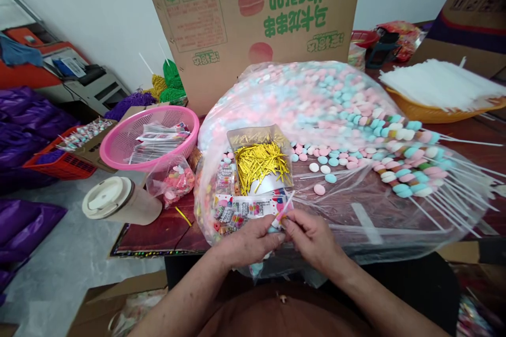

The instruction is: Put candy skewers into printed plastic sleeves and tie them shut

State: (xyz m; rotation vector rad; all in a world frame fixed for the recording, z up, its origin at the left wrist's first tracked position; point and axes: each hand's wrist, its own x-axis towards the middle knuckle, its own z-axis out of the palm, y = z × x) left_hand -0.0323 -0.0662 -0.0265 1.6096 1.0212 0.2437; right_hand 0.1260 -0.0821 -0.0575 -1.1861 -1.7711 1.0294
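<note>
My left hand (253, 242) is closed around the gathered neck of a wrapped candy skewer (285, 210), whose white stick points up and away from me. My right hand (314, 239) pinches the same neck from the other side; whether a tie lies between its fingers is hidden. Most of the skewer's candy is covered by my hands. Just beyond them lie printed wrappers (245, 208) and an open box (284, 139) of gold twist ties (263, 166). Loose pink, blue and white candies (326, 160) spread on clear plastic, with unwrapped candy skewers (415, 168) piled at the right.
A pink basket (108, 145) of wrappers, a small bag of candy (176, 181) and a tipped-looking lidded cup (134, 202) stand left. At the back rises a large carton (221, 73). White sticks (438, 84) fill a yellow basket (419, 110) at right.
</note>
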